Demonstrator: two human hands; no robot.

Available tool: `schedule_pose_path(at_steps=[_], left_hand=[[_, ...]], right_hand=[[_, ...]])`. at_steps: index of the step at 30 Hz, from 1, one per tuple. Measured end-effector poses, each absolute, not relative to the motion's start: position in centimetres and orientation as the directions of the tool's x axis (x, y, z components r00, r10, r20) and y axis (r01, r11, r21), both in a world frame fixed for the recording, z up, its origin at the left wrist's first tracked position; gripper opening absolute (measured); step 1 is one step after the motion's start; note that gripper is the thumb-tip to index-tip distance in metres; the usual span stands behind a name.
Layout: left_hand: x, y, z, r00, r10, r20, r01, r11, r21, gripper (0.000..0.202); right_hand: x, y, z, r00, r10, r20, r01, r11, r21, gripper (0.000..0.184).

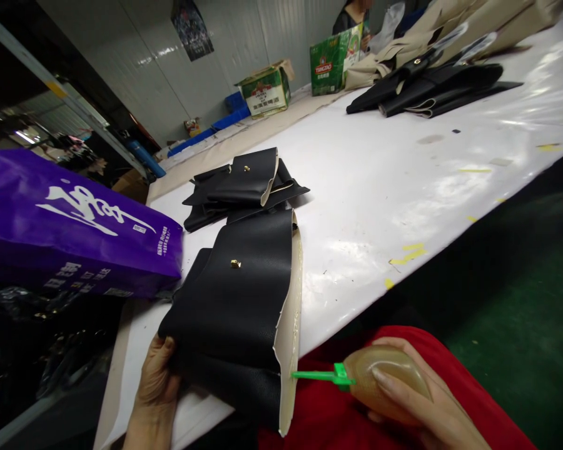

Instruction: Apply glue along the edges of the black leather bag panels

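A black leather piece (244, 306) with a small gold clasp lies folded over the near edge of the table, its pale inner side turned up along the right. My left hand (157, 375) grips its left edge, thumb on top and fingers underneath. In my right hand (417, 387) is an amber glue bottle (385, 375) with a green nozzle (316, 375). The nozzle tip touches or nearly touches the pale edge, where a shiny line of glue runs upward. Just beyond lies a stack of similar black leather pieces (253, 178).
A purple bag (75, 219) with white lettering stands at the left. More black pieces (431, 87) and beige material (450, 31) are heaped at the far right of the white table (366, 187). Green cartons (326, 65) stand at the back, near a person (351, 17).
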State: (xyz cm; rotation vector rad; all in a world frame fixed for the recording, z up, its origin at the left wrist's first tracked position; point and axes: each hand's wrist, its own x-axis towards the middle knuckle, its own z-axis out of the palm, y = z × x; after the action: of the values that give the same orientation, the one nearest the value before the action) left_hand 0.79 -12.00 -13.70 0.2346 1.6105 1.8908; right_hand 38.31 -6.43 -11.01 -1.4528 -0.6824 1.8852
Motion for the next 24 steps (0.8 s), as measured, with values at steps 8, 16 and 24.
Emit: schedule_pose_path(at_steps=[8,16,24], left_hand=[[0.6,-12.1,-13.7,-0.771,0.550,-0.320,-0.453,-0.121,0.883,0.047],[-2.3,-13.0,-15.5,-0.663,0.669,-0.337,-0.564,-0.149,0.812,0.042],[-3.7,-13.4,-16.4,-0.546,0.798,-0.256,-0.643,-0.203,0.739,0.043]], right_hand=[[38.1,-4.7,-13.1,-0.124,0.871,-0.476,0.006,-0.479,-0.878,0.054],[37.2,-3.2,-12.8,-0.091,0.898,-0.430,-0.092,-0.437,-0.895,0.050],[37.0,-1.6,-12.5,-0.003,0.925,-0.379,-0.079,-0.378,-0.922,0.052]])
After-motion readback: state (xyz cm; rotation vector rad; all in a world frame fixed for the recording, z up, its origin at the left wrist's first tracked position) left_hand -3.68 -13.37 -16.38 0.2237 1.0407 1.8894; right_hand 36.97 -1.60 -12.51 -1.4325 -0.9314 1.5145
